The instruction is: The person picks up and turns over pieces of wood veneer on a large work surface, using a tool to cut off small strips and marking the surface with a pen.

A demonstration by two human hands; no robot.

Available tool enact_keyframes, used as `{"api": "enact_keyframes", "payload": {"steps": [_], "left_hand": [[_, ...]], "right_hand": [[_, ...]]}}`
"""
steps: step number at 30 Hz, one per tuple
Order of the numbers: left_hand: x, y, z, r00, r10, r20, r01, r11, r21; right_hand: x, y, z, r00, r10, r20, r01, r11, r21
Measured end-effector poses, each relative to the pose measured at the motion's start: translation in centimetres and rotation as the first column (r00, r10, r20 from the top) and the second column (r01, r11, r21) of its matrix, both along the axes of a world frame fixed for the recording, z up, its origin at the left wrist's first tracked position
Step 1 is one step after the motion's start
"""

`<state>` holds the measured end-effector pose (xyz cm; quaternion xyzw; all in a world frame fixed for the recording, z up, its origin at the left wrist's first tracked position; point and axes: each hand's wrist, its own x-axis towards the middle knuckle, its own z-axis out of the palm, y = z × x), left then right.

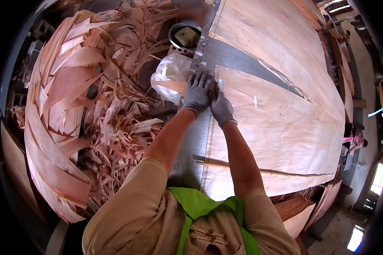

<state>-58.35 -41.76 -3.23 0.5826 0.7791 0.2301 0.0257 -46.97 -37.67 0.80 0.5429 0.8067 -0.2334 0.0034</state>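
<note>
A pale wood veneer sheet (272,127) spreads over the dark table (187,155) in front of me. My left hand (196,94), in a grey glove, lies flat with fingers stretched forward at the sheet's left edge. From beneath it a narrow veneer strip (174,86) sticks out to the left, over a crumpled clear plastic bag (171,70). Close beside it, my right hand (222,109), also gloved, is closed at the sheet's edge. A small dark shape shows at its fingertips; what it grips is hidden. White tape pieces (255,101) stick to the veneer.
Another veneer sheet (259,38) lies farther off, with a wedge of dark tabletop between the two. Veneer scraps (115,123) heap up on the left. A round bowl (185,36) holding a yellowish block stands beyond the bag. Far right, a person (356,142) in pink is visible.
</note>
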Motion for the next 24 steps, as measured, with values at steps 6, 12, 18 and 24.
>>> {"api": "enact_keyframes", "payload": {"steps": [6,12,18,24], "left_hand": [[0.1,0.3,-0.2,0.999,-0.022,-0.039,0.019,0.998,-0.056],[0.5,0.2,1.1,1.000,-0.008,0.014,0.010,0.995,-0.098],[0.2,-0.5,0.6,0.998,-0.004,-0.055,-0.003,0.992,-0.125],[1.9,-2.8,0.4,0.973,-0.224,-0.054,0.216,0.968,-0.126]], "right_hand": [[-1.1,0.5,1.0,0.992,0.007,0.123,0.004,0.996,-0.089],[0.4,-1.6,1.9,0.998,0.024,0.066,-0.015,0.991,-0.133],[2.9,-5.3,1.3,0.969,0.210,0.129,-0.198,0.975,-0.105],[3.7,-4.6,0.9,0.972,0.130,0.197,-0.096,0.980,-0.173]]}}
